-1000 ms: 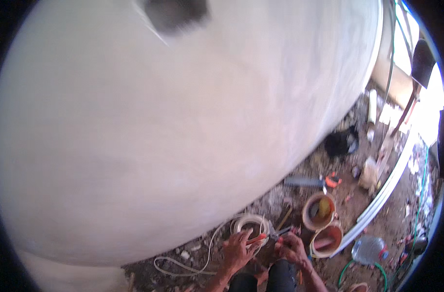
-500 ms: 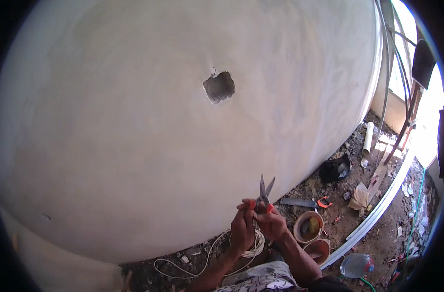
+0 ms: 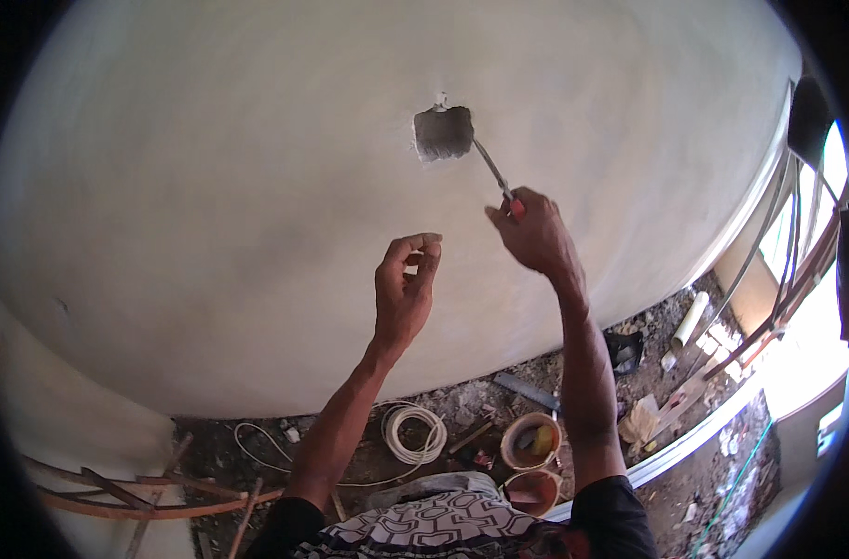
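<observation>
My right hand (image 3: 539, 235) is closed around the red handles of a pair of scissors (image 3: 495, 170). The blades look closed together, and their tips reach the right edge of a rough square hole (image 3: 443, 133) in the pale plastered wall (image 3: 257, 214). A small whitish piece (image 3: 441, 101) shows at the hole's top edge. Below the hole, my left hand (image 3: 406, 289) is raised in front of the wall, thumb and index finger pinched together. Whether anything small is between those fingertips I cannot make out.
On the debris-strewn ground lie a coil of white cable (image 3: 413, 434), a handsaw (image 3: 527, 391) and a white pipe (image 3: 690, 320). Two buckets stand near me, one (image 3: 508, 443) with things inside. Long white strips (image 3: 694, 438) run along the right; wooden poles (image 3: 163, 508) lean at lower left.
Both hands have risen from low before me toward the hole and moved apart. The scissors, open between both hands before, are now in my right hand alone, tips at the hole.
</observation>
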`<state>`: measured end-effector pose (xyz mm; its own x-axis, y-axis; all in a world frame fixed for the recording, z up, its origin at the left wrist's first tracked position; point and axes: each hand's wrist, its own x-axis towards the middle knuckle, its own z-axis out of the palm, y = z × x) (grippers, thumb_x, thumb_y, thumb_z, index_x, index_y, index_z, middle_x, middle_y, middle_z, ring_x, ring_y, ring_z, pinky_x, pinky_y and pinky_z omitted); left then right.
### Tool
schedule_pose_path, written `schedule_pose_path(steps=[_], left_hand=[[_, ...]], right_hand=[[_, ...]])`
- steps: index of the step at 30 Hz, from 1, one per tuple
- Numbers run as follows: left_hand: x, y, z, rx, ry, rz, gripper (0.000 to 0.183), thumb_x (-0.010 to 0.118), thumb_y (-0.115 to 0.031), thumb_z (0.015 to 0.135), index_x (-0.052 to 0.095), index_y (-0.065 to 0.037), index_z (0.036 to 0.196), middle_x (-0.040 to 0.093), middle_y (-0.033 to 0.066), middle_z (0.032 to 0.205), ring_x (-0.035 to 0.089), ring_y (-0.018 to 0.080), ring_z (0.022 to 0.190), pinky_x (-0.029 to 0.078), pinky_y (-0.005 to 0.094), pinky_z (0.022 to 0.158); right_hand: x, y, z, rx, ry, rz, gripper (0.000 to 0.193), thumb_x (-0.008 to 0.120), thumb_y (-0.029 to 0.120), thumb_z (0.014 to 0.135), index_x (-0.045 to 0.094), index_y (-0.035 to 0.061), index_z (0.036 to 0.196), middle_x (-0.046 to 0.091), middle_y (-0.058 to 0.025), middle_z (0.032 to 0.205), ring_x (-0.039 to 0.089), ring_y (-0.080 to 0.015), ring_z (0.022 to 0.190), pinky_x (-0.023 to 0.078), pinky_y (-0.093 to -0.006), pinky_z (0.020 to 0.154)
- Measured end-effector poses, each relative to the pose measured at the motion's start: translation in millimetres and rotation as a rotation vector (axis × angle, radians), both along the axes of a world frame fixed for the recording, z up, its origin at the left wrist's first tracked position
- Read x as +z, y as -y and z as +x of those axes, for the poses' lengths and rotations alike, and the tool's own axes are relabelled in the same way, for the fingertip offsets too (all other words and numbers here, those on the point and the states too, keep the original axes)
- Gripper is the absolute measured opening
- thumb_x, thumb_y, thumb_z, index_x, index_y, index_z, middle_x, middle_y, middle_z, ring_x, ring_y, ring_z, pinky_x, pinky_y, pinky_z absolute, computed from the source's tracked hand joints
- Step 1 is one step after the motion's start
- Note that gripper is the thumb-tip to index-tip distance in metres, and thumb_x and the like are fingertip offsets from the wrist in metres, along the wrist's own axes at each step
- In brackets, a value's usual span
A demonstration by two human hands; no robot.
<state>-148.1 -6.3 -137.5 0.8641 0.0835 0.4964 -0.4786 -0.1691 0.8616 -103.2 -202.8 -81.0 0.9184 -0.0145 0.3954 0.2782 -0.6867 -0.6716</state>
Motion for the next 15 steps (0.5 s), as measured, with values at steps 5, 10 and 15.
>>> schedule_pose_path(steps=[5, 10, 15], left_hand=[[-78.6, 8.2, -21.1, -0.134, -0.175, -0.078, 0.028, 0.061, -0.03, 0.098, 0.065, -0.003, 0.107, 0.062, -0.0028, 0.088, 0.053, 0.006, 0.079, 0.046, 0.0219, 0.064], [-218.1, -20.5, -68.0, -0.213, -0.431, -0.067, 0.023, 0.061, -0.023, 0.096, 0.064, -0.001, 0.102, 0.059, -0.0015, 0.08, 0.053, 0.0074, 0.076, 0.047, 0.0265, 0.072], [-310.8, -49.7, -128.2, -0.257, -0.716, -0.104, 0.018, 0.063, -0.018, 0.095, 0.065, 0.0, 0.099, 0.062, -0.001, 0.082, 0.055, 0.0076, 0.076, 0.046, 0.025, 0.07]], right_hand=[[29.6, 8.6, 42.0, -0.114, 0.007, -0.222, 0.035, 0.067, 0.031, 0.088, 0.06, -0.0027, 0.083, 0.064, -0.0208, 0.077, 0.062, -0.0359, 0.074, 0.049, -0.0456, 0.071], [42.7, -6.0, 51.6, -0.059, -0.159, -0.32, 0.039, 0.062, 0.035, 0.091, 0.063, -0.0015, 0.106, 0.065, -0.0246, 0.106, 0.061, -0.0403, 0.106, 0.05, -0.0482, 0.089], [47.3, -8.1, 58.1, -0.126, -0.164, -0.37, 0.039, 0.062, 0.034, 0.09, 0.063, -0.0026, 0.104, 0.065, -0.0252, 0.105, 0.061, -0.0402, 0.106, 0.05, -0.048, 0.088]])
